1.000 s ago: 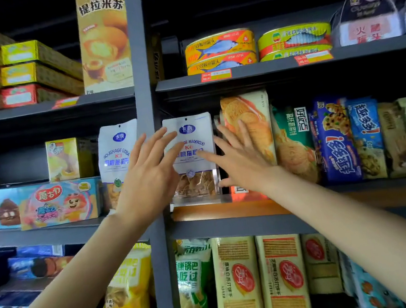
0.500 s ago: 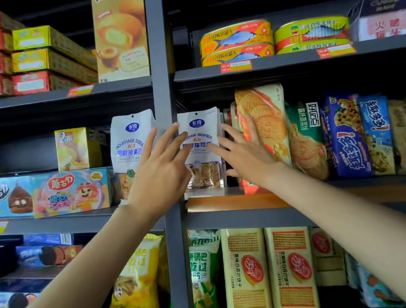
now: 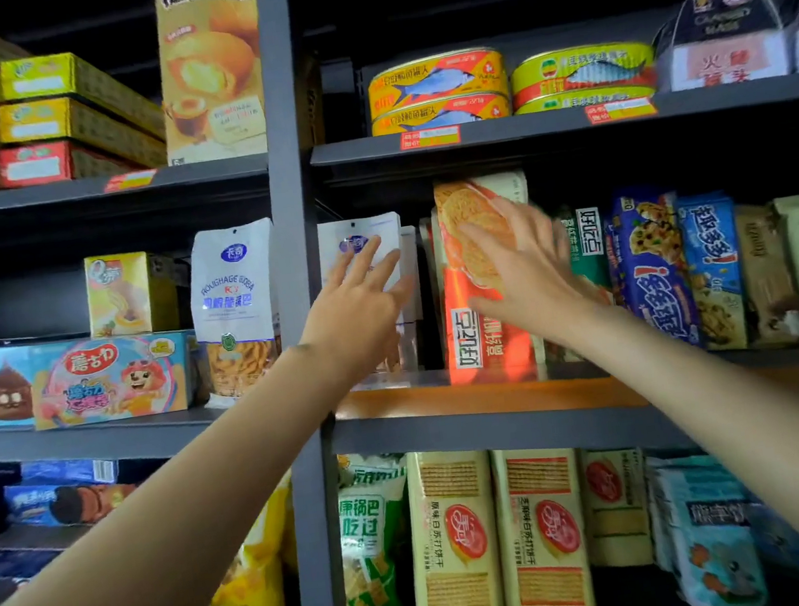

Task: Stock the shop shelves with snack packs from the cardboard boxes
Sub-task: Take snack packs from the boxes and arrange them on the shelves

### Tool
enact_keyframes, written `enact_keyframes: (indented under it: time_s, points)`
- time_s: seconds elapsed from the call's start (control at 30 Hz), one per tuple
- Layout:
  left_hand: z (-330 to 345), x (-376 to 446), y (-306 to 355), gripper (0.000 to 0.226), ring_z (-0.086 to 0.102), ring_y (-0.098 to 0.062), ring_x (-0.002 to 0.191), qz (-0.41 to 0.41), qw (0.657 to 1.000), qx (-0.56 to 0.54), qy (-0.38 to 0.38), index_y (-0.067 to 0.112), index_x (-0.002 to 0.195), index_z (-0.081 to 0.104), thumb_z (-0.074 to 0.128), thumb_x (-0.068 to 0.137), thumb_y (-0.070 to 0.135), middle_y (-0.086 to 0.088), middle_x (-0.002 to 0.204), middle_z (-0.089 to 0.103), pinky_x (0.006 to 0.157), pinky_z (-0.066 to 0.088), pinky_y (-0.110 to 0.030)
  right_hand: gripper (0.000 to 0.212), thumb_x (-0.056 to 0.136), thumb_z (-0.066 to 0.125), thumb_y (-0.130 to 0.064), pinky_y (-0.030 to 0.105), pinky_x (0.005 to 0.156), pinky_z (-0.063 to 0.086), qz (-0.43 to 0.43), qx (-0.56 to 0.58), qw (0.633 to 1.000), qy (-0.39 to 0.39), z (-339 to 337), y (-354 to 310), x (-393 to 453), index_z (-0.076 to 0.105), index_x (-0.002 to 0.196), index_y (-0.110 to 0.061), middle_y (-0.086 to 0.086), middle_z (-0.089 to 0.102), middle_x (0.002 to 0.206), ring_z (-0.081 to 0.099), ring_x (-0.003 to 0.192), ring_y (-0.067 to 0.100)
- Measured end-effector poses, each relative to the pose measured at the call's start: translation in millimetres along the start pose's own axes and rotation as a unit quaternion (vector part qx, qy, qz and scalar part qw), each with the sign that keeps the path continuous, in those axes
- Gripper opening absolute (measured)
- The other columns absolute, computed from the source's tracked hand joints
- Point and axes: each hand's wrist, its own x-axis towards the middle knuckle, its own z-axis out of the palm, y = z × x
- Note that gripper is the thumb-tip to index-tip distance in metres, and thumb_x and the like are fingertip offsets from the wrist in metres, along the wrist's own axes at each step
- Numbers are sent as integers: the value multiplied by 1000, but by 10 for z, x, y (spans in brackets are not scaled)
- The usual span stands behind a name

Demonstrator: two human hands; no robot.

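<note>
Two hands are up at the middle shelf point(image 3: 474, 396), both flat and released, fingers spread, gripping nothing. Left hand point(image 3: 363, 314) lies against the front of the white snack pouch point(image 3: 374, 235), which stands at the left end of this bay, just beside the grey upright post point(image 3: 297, 265). Right hand point(image 3: 532, 276) is blurred but looks splayed over the orange biscuit pack point(image 3: 479, 333), the next item along, standing near the shelf's front edge. Whether the palm actually touches the biscuit pack I cannot tell through the blur. A matching white pouch point(image 3: 237, 312) stands on the other side of the post, at the right end of the neighbouring shelf.

My read on the step: this is the tidy-up after placing, with the pouch already on the shelf and both hands nudging and squaring the row so the fronts face out. No cardboard box is in view, so the supply sits somewhere out of frame.

Next move, I'd say, calls for a light push rather than a grip, enough to seat the pouch upright without toppling it backwards, then letting go and turning away for another pack. Soft stand-up pouches flop easily, so gentle pressure low on the pack looks wisest
</note>
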Motion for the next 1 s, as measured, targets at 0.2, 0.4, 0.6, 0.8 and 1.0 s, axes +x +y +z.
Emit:
enact_keyframes:
  time_s: [0.2, 0.4, 0.6, 0.8, 1.0]
  points:
    - [90, 177, 111, 77, -1, -25, 145, -38, 990, -137, -27, 17, 149, 11, 57, 90, 34, -7, 158, 3, 117, 9, -40, 129, 67, 83, -35, 49, 115, 19, 119, 155, 978, -76, 21, 288, -62, -19, 146, -32, 5, -23, 155, -2, 145, 30]
    - [113, 292, 332, 89, -1, -21, 145, -53, 987, -152, 1, 7, 148, 4, 54, 87, 48, -8, 157, 7, 116, -2, -38, 126, 68, 82, -33, 40, 115, 21, 132, 262, 947, -133, 155, 438, -109, -15, 148, -29, -2, 13, 157, 20, 142, 20]
    - [202, 352, 422, 98, -7, -20, 145, -48, 985, -164, -14, 6, 147, -6, 54, 86, 52, -7, 157, 6, 115, -11, -39, 94, 82, 68, -4, 26, 109, 22, 132, 372, 901, -180, 156, 396, -130, 5, 150, -21, -2, 29, 151, 28, 136, 10]
    - [154, 332, 392, 102, -7, -18, 145, -40, 991, -127, 9, 5, 146, -13, 55, 85, 51, -5, 158, 0, 114, -13, -39, 94, 83, 67, -5, 27, 108, 23, 144, 387, 894, -176, 196, 322, -106, 3, 150, -22, -2, 31, 151, 29, 137, 13]
    - [171, 294, 270, 102, -9, -17, 145, -50, 988, -148, 10, 9, 147, -13, 57, 85, 49, -4, 158, -2, 112, -16, -40, 103, 80, 72, -12, 43, 113, 29, 165, 371, 894, -187, 312, 194, -16, -3, 150, -27, 3, 26, 154, 29, 139, 19]
